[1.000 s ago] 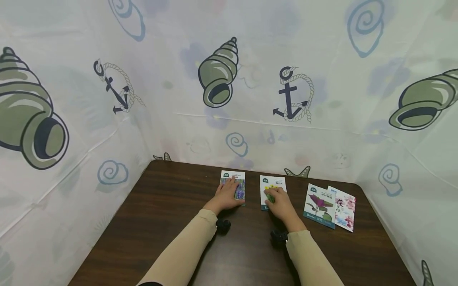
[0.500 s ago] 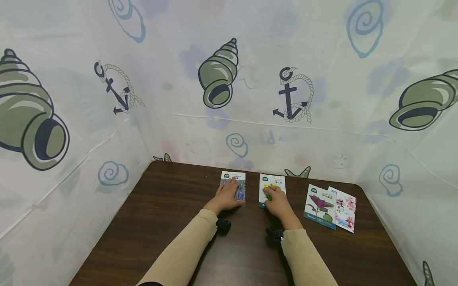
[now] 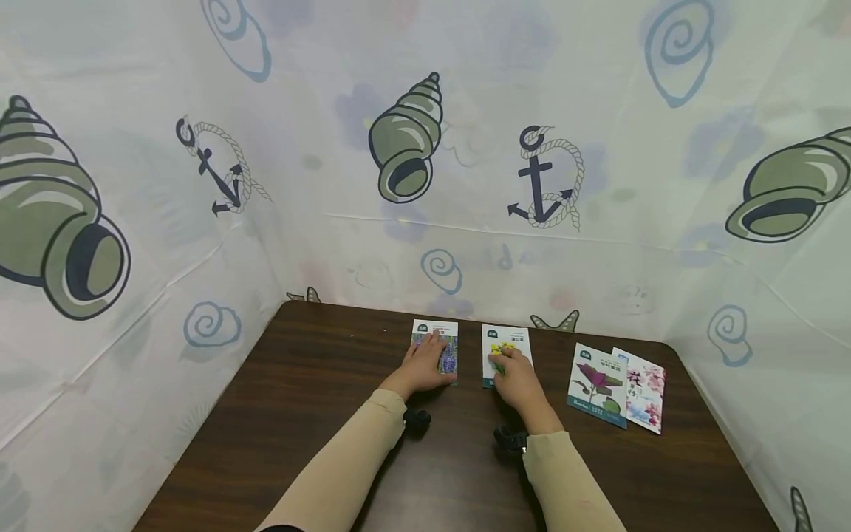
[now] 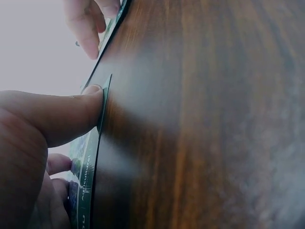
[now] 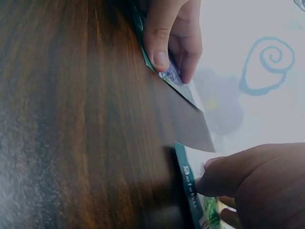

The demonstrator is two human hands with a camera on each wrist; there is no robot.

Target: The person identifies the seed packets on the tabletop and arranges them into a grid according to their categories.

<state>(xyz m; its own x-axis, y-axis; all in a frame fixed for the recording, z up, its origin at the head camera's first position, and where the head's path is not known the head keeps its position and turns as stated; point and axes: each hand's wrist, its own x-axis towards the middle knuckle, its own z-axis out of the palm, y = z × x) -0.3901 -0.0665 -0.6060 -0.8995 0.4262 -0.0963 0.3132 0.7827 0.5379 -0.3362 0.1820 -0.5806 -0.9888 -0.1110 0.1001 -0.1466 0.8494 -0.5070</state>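
My left hand (image 3: 423, 366) lies spread over a seed packet with purple flowers (image 3: 449, 356), its thumb at the lower edge. The left wrist view shows that thumb (image 4: 71, 114) touching the packet's near corner. Beside it, my right hand (image 3: 521, 379) rests its fingers on a seed packet with yellow flowers (image 3: 497, 335), which lies on the table. In the right wrist view the thumb (image 5: 224, 174) presses near the teal lower border, and that corner lifts slightly off the wood. Both hands partly cover the pictures. The two packets lie apart, side by side.
To the right, a seed packet with a magenta flower (image 3: 598, 384) overlaps a pink-blossom packet (image 3: 646, 391). All lie near the far edge of the dark wooden table (image 3: 319, 399). A white cloth wall (image 3: 479, 273) with shells and anchors stands behind.
My right hand has shifted slightly left and away from me, and the yellow-flower packet moved a little farther back with it. My left hand and its packet stay put.
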